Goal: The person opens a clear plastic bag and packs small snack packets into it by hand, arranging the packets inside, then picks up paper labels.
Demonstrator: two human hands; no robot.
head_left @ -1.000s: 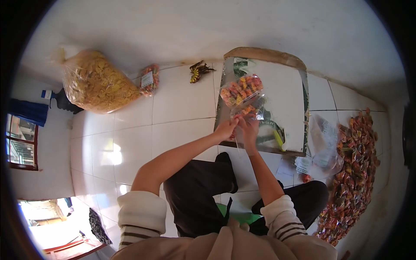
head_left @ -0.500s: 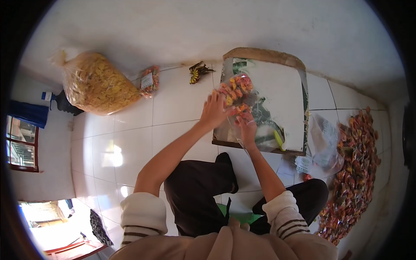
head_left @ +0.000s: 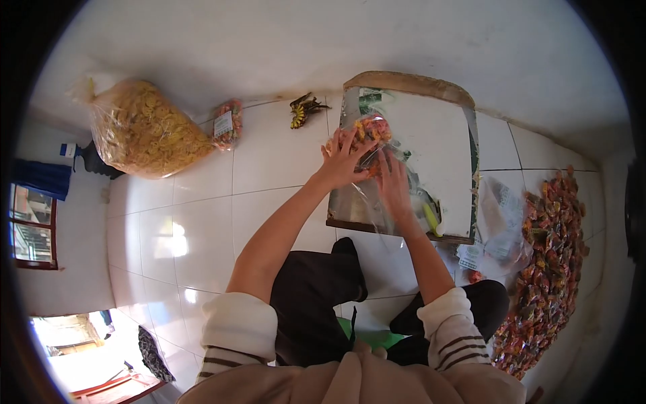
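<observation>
Plastic packet [head_left: 378, 128] under seemingly spread hands [head_left: 339, 163] [head_left: 394, 188]

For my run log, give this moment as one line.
left hand: on snack bag; right hand: on same bag; beneath: white board

The left hand [head_left: 343, 161] has left the gathered plastic near the board's [head_left: 437, 141] near-left corner and now spreads its fingers over the clear bag of orange-red snacks [head_left: 377, 128] beside the left edge. The right hand [head_left: 393, 182] has moved from pinching the plastic to laying extended fingers against the bag, farther from the near edge.
</observation>
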